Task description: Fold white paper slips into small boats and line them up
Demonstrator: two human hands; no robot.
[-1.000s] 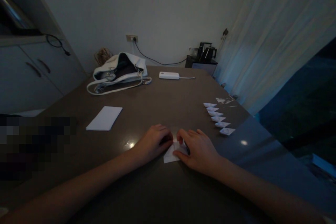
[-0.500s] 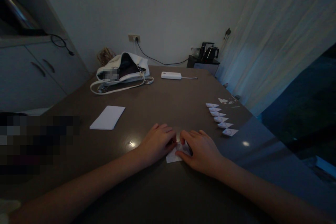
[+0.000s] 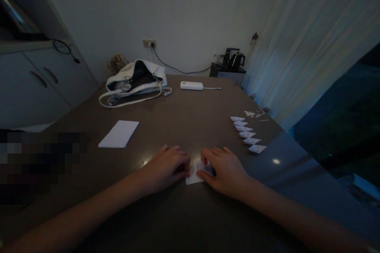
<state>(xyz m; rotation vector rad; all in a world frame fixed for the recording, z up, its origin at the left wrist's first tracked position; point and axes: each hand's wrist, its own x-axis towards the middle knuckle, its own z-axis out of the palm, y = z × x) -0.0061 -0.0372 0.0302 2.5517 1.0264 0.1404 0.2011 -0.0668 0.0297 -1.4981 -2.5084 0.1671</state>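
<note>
A small piece of folded white paper (image 3: 194, 175) lies on the table in front of me, between both hands. My right hand (image 3: 227, 172) grips its right side, with thumb and curled index finger pressed on it. At the paper's left edge is my left hand (image 3: 166, 168), fingers bent together and the thumb and index tips against the edge. The fingers partly cover the paper, so its exact fold is hidden. Further right stand several small folded paper boats (image 3: 249, 134) in a slanting row.
A stack of white paper (image 3: 119, 134) lies to the left on the brown table (image 3: 178, 118). Farther back are a white bag (image 3: 136, 79) with a strap and a white power bank (image 3: 191, 85) with a short cable. Paper scraps (image 3: 253, 114) lie near the right edge.
My left hand has drawn back to the left, from the paper's upper part to its left edge, baring more of the paper. My right hand stays on the paper. The view has shifted slightly.
</note>
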